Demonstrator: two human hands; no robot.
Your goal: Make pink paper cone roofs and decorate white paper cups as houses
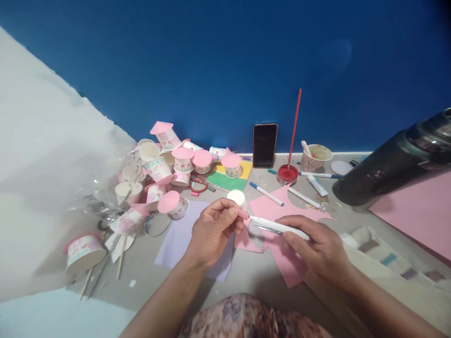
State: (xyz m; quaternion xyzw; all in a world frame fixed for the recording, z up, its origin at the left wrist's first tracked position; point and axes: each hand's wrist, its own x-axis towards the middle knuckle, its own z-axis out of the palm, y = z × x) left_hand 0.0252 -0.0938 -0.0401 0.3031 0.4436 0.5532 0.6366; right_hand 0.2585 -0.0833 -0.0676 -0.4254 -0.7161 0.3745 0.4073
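Observation:
My left hand [214,232] pinches a pink marker cap [243,214] at the tip of a white marker [278,226]. Wrapped round the marker's barrel is my right hand [317,246], which also has a thin silver tool [268,229] lying along the marker's underside. Behind the cap stands a small white cup [236,197]. Cut pink paper [287,263] lies beneath the hands, and a lilac sheet [176,241] is under my left wrist.
Decorated paper cups [183,159] with pink tops crowd the left. A phone [265,145] leans on the blue wall. Red paint [288,173] holds an upright stick. A dark bottle [384,164] leans at right. Loose markers [267,194] lie behind the hands.

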